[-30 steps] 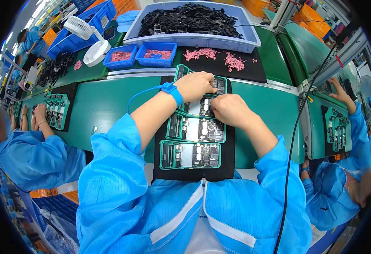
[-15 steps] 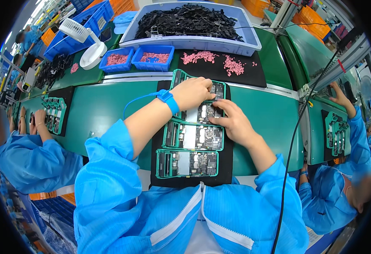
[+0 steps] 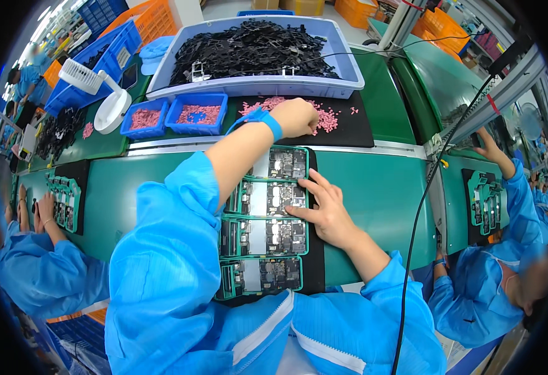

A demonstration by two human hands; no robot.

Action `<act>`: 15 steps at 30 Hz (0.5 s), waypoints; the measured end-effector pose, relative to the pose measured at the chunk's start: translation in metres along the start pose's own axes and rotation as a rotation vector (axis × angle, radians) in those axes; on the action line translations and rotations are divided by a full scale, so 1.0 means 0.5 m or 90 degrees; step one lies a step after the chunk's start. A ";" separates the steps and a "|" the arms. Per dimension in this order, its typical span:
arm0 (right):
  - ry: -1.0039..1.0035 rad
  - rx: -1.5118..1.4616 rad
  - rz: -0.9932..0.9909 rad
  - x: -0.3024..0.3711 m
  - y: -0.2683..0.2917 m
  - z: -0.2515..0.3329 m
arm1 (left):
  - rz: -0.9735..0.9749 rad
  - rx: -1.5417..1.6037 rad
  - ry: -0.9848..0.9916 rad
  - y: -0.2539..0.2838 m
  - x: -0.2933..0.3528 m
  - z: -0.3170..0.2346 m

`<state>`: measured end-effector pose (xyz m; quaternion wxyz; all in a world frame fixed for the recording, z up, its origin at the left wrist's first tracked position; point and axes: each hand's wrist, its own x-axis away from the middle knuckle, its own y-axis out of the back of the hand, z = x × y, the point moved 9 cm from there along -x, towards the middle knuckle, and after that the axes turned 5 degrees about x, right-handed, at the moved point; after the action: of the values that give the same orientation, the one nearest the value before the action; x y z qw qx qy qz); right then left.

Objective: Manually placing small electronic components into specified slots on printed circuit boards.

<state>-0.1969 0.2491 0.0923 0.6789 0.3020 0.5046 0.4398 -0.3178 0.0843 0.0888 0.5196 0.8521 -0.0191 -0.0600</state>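
A column of several opened phone bodies in green frames, with circuit boards showing, lies on a black mat before me. My left hand, blue band at the wrist, reaches past them to the small pink pieces on the far black mat. Its fingers are curled together, and their tips are mostly hidden. Whatever they grip cannot be made out. My right hand is open with fingers apart. Its thumb and fingertips rest on the board and right edge of a phone body near the middle of the column.
Beyond the pink pieces stands a large tray of black parts. Two blue bins hold pink pieces, with a white fan beside them. A black cable hangs at the right. People work at either side.
My left hand has gone from the farthest phone body out to the pink pieces. The right hand stays at the phone bodies, its fingers more spread. The whole view has shifted.
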 end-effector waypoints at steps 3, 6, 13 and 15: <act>-0.023 -0.009 -0.113 -0.009 0.033 -0.034 | 0.028 -0.057 0.023 -0.038 -0.028 -0.002; -0.137 -0.007 -0.207 -0.026 0.059 -0.126 | 0.008 -0.088 -0.002 -0.044 -0.034 0.003; -0.255 -0.027 -0.179 -0.100 0.027 -0.288 | 0.033 -0.052 0.083 -0.024 -0.001 0.048; -0.299 -0.023 -0.136 -0.120 0.005 -0.316 | 0.028 -0.019 0.089 -0.023 0.005 0.057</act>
<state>-0.3541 0.1910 0.0709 0.8253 0.3284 0.3545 0.2922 -0.3193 0.0642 0.0654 0.5336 0.8456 -0.0004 0.0105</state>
